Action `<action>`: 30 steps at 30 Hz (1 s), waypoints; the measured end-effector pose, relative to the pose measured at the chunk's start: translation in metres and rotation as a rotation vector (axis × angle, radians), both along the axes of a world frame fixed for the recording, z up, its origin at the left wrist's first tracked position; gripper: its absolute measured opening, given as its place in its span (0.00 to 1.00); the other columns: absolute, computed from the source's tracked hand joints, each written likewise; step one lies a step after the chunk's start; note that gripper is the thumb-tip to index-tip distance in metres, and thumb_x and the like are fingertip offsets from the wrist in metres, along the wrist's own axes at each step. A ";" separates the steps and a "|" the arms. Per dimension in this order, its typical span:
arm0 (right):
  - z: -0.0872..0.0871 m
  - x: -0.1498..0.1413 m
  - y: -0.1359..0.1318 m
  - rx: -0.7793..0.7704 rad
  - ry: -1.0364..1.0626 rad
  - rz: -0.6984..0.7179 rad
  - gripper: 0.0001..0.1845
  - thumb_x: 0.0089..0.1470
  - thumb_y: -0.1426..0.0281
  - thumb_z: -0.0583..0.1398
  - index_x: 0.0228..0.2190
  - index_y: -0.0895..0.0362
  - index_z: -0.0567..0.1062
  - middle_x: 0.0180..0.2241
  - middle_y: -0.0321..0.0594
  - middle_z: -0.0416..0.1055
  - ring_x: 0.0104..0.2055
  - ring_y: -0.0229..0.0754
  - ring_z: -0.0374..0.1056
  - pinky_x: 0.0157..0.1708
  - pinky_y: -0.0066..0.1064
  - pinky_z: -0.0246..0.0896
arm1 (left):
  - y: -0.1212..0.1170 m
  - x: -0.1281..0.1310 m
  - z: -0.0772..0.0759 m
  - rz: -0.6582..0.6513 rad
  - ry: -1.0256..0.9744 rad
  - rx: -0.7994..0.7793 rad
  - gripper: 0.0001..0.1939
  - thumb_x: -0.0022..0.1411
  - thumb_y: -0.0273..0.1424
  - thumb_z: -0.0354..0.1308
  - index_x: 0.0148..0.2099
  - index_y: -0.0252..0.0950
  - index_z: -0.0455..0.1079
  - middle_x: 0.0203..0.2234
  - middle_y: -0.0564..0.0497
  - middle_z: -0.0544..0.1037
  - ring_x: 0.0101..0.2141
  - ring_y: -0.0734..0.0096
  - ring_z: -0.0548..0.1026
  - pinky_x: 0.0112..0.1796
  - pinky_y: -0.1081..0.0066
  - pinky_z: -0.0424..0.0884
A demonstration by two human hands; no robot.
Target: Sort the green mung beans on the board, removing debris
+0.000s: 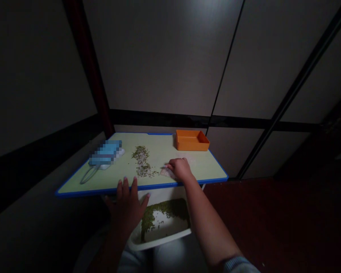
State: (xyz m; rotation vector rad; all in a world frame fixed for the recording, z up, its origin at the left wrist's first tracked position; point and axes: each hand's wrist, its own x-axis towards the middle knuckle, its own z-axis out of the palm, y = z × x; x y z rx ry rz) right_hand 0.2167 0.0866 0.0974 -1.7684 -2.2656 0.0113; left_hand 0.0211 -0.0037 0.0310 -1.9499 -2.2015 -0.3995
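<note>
Small green beans or grains (142,154) lie scattered with paler bits over the middle of the pale-green tabletop (125,142). My right hand (180,168) rests on the table to their right, with its fingers curled together. Beneath and beside its fingertips is a whitish-pink patch (167,173), perhaps a small heap of pale bits. Whatever the fingers pinch, if anything, is hidden. My left hand (127,201) is open, fingers spread, with the tips at the table's blue front edge. Below that edge, between my arms, a white tub (159,242) holds many more green grains.
An orange rectangular box (191,145) stands at the table's back right corner. A blurred light-blue object (105,152) with a grey loop (88,175) lies at the left. Large wall panels (165,68) rise behind the table; a dark red floor (233,204) shows at right.
</note>
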 end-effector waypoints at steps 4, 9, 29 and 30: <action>-0.001 0.002 0.000 0.016 0.025 -0.028 0.14 0.61 0.59 0.55 0.36 0.52 0.78 0.39 0.41 0.78 0.42 0.41 0.71 0.41 0.29 0.50 | 0.000 0.001 0.003 0.001 -0.005 -0.009 0.34 0.63 0.45 0.41 0.67 0.36 0.48 0.67 0.37 0.49 0.66 0.49 0.45 0.57 0.35 0.48; 0.000 0.008 0.001 0.043 0.071 -0.192 0.16 0.62 0.59 0.53 0.34 0.53 0.78 0.37 0.43 0.78 0.41 0.42 0.71 0.40 0.31 0.50 | -0.001 0.001 0.005 0.009 -0.015 -0.035 0.34 0.62 0.46 0.41 0.67 0.37 0.48 0.67 0.38 0.49 0.66 0.50 0.45 0.57 0.35 0.48; -0.004 0.008 0.002 0.009 0.120 -0.066 0.16 0.61 0.59 0.55 0.33 0.54 0.79 0.35 0.42 0.78 0.37 0.40 0.70 0.36 0.28 0.49 | 0.000 0.001 0.006 0.012 -0.007 -0.032 0.33 0.63 0.45 0.42 0.67 0.37 0.49 0.67 0.39 0.49 0.66 0.50 0.46 0.56 0.34 0.49; -0.004 0.008 0.002 0.010 0.118 -0.061 0.16 0.61 0.59 0.55 0.33 0.54 0.79 0.35 0.42 0.78 0.37 0.40 0.70 0.35 0.28 0.49 | 0.000 0.001 0.006 0.011 -0.005 -0.035 0.33 0.63 0.45 0.42 0.67 0.37 0.49 0.67 0.39 0.49 0.66 0.50 0.46 0.56 0.34 0.49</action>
